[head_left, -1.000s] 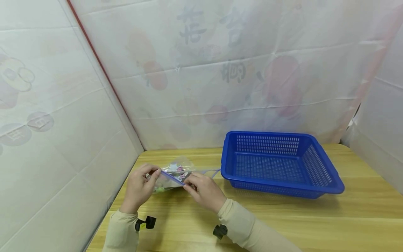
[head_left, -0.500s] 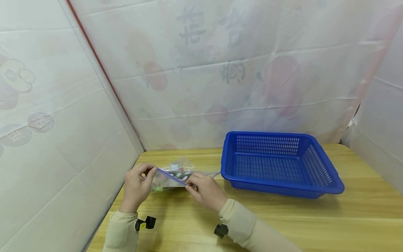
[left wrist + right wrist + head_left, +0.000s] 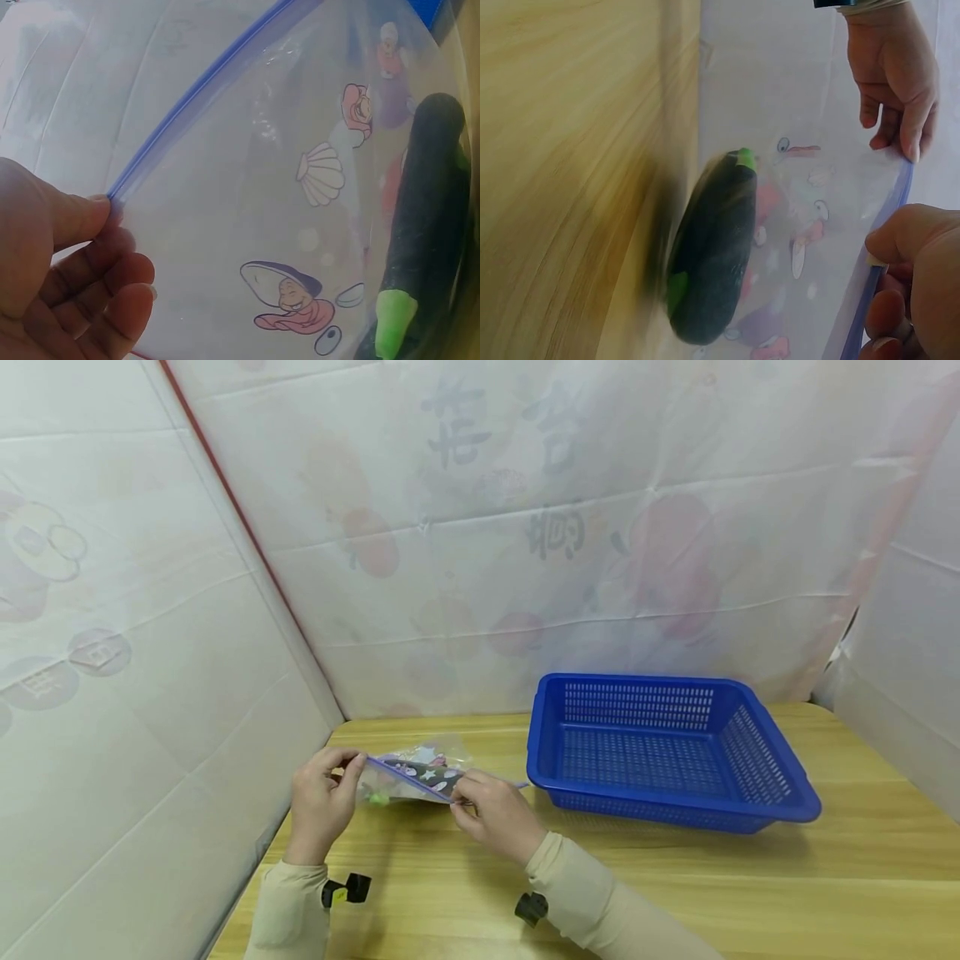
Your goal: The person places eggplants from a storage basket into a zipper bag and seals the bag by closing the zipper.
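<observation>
A clear zip bag [image 3: 408,783] printed with cartoon figures and shells stands slanted on the table, its purple zip strip [image 3: 195,90] stretched between both hands. My left hand [image 3: 322,797] pinches one end of the strip between thumb and forefinger. The right hand [image 3: 498,814] pinches the strip further along; a small pale piece, seemingly the slider [image 3: 875,261], shows under its thumb. Inside the bag lies a dark, glossy eggplant [image 3: 714,251] with a bright green tip. Another green patch shows lower down, and I cannot tell whether it belongs to a second one.
To the right of the bag stands a blue plastic basket [image 3: 678,806] with slotted walls. The wooden table [image 3: 675,893] reaches back to a pale printed curtain [image 3: 480,593], and another curtain [image 3: 135,760] borders its left side. Each sleeve carries a black camera.
My right hand has slid slightly right and down along the zip strip. The left hand has drawn a little left, so the span of strip between them is longer. The basket stays put.
</observation>
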Tool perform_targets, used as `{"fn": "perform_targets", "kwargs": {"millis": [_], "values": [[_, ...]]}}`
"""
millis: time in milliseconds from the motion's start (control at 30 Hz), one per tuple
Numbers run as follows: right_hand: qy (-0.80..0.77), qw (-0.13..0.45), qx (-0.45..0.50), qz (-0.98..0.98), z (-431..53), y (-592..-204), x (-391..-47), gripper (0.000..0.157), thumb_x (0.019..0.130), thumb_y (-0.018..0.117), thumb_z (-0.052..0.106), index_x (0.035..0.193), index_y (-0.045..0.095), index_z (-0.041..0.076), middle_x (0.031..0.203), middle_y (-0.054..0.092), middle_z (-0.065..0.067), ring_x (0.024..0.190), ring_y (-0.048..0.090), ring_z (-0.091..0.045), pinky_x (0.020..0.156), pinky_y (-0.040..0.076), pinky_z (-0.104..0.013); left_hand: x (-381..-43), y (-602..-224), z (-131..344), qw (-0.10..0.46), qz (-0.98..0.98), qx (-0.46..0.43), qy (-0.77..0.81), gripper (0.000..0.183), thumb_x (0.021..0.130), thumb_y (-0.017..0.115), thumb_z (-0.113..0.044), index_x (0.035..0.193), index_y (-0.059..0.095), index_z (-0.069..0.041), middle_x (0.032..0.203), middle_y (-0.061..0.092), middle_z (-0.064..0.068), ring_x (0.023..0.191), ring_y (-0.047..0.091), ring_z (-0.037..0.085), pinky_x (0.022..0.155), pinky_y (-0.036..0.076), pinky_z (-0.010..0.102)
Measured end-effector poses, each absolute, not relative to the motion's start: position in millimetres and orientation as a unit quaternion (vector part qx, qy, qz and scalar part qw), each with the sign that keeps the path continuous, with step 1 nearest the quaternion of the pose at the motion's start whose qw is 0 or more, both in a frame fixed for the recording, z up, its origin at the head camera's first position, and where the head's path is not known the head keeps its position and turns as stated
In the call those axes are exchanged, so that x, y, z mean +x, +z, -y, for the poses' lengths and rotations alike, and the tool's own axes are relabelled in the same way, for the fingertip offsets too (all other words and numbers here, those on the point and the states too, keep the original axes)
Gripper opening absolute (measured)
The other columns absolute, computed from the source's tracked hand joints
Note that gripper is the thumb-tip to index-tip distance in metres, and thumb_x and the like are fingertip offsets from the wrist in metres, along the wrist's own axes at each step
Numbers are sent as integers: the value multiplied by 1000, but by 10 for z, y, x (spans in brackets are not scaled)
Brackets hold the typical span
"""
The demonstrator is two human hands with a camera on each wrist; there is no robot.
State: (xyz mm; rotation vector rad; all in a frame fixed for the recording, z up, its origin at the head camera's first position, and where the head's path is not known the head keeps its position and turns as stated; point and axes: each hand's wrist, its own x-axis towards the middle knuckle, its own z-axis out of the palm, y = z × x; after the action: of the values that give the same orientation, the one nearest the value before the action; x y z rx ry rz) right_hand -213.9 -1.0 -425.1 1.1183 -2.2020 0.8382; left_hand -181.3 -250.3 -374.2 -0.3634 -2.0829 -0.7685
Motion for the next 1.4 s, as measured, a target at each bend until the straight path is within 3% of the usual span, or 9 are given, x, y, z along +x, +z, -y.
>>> {"fn": "perform_targets", "kwargs": {"millis": [567,900,1400], "values": [[300,268,394,827,-52,-4313,-2182,14,77,72,5,77,64,17,81,60,8,69,60,-4,61,49,-17,-1847,-3787,2614,466,809,-74,-349,8,90,65,0,89,71,4,83,66,14,78,61,21,67,44,4],[269,274,377,843,-98,-4321,-2195,16,77,70,5,75,61,18,78,56,9,61,49,1,53,41,-13,-1873,-3819,2665,488,797,-43,-354,10,90,66,-2,87,71,6,81,67,14,78,55,0,66,42,4],[251,292,355,852,-170,-4327,-2224,18,73,69,3,72,57,17,74,51,9,54,41,-1,47,36,-14,-1884,-3822,2726,497,790,5,-359,16,93,64,-6,89,70,7,82,66,17,77,53,1,68,41,4]]}}
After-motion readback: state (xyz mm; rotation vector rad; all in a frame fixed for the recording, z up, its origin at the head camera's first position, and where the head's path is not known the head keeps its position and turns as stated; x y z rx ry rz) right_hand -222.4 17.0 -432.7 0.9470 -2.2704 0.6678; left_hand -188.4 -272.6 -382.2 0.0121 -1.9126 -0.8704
